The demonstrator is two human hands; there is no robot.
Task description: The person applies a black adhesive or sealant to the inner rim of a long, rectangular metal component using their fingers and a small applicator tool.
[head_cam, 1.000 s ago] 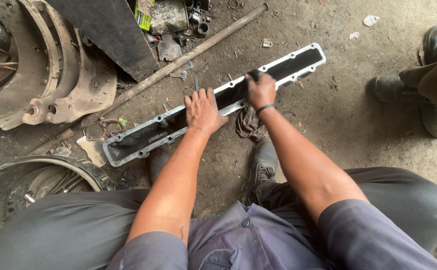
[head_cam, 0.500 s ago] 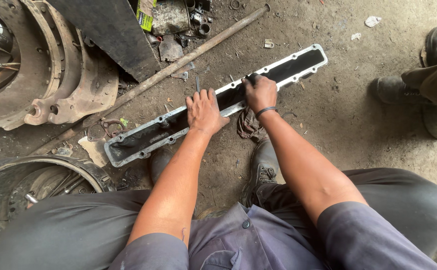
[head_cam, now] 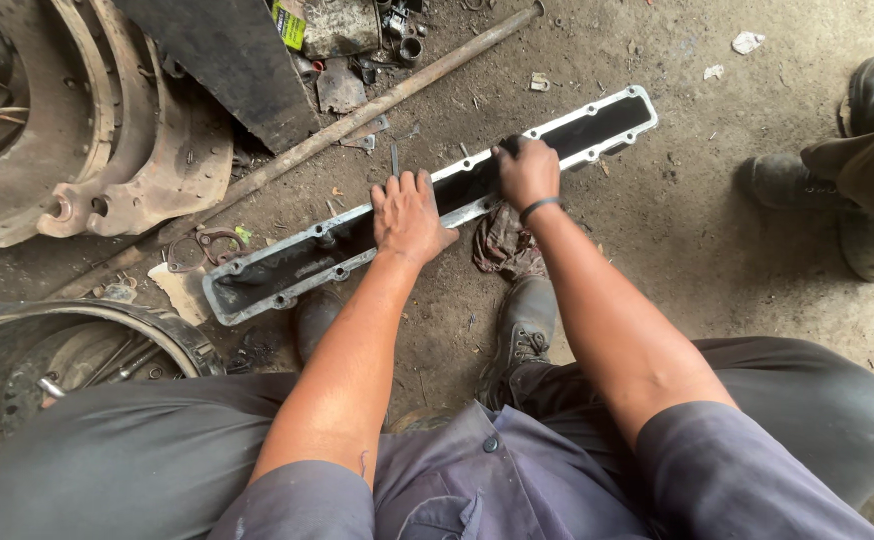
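On the dirt floor, a long grimy metal cover [head_cam: 287, 268], bolt-holed rim.

The long valve cover [head_cam: 427, 200] was seen to be cast metal, its flange dull grey and scuffed, its inner trough coated black and matt. A crumpled rag [head_cam: 505, 245] of stained brownish cloth was noted beside it, and the long rod [head_cam: 357, 115] and the brake drum [head_cam: 87, 120] were found to be rusted, rough metal. The floor [head_cam: 697, 240] was observed as rough, dusty concrete, gritted with dirt.
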